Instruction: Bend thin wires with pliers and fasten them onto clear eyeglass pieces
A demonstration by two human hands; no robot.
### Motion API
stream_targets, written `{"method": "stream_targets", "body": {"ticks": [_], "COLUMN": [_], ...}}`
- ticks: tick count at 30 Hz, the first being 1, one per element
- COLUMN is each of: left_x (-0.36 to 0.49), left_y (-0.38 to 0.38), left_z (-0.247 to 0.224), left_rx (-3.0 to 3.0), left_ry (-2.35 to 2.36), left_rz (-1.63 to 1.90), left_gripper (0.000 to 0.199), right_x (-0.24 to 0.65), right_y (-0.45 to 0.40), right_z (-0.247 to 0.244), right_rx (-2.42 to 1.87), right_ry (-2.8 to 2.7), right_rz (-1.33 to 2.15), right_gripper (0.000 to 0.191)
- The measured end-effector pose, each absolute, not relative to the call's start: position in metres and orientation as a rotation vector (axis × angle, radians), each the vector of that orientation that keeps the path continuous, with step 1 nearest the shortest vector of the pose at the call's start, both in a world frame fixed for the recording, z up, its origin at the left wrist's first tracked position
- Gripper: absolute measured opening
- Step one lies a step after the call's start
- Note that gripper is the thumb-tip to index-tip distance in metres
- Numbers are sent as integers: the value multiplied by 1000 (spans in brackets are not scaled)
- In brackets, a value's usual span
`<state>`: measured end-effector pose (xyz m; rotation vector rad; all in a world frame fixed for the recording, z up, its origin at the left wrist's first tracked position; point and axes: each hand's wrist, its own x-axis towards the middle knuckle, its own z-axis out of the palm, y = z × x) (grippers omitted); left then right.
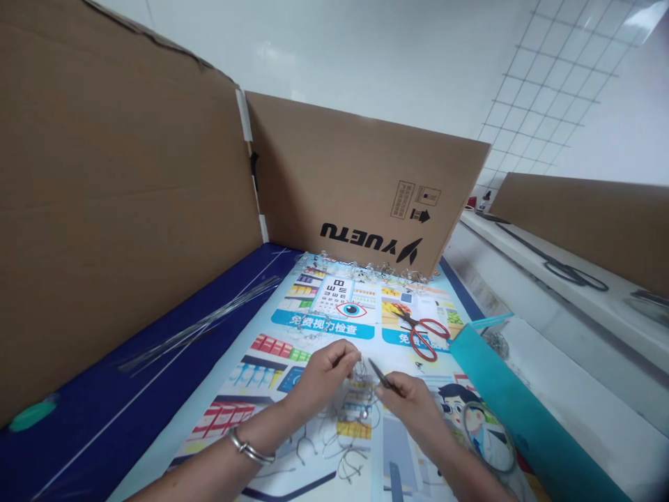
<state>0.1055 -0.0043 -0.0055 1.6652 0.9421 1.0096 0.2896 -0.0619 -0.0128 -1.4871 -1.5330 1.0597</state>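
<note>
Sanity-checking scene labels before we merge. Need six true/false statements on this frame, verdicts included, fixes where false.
1. The red-handled scissors lie on the printed sheet. True.
2. The left hand holds those scissors. False: it pinches thin wire.
3. The right hand holds a dark pointed tool. True.
4. The metal bracelet is on the right wrist. False: the bracelet is on the left wrist.
5. The big black lettering on the cardboard reads upright. False: the lettering is upside down.
6. A teal box is at the right side of the sheet. True.
</note>
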Motion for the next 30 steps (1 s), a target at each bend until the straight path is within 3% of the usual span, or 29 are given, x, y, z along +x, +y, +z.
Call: {"method": "stream_targets", "body": {"ticks": [8, 18, 30], "left_x": [118, 116, 118], "left_y": [-23, -17, -17], "left_z": [-9, -14, -23], "left_rx": [1787, 1142, 1334], "left_ry": [889, 571, 609], "left_rz": [934, 660, 806], "left_gripper": [19, 26, 13], "right_x": [274, 269, 267], "right_y": [-69, -74, -76], "right_z": [3, -2, -3], "right_rx": [-1336, -1190, -1163], "right_ry": [-1324, -1057, -1027], "right_rz": [1199, 1299, 1309], "right_gripper": [25, 20, 13]}}
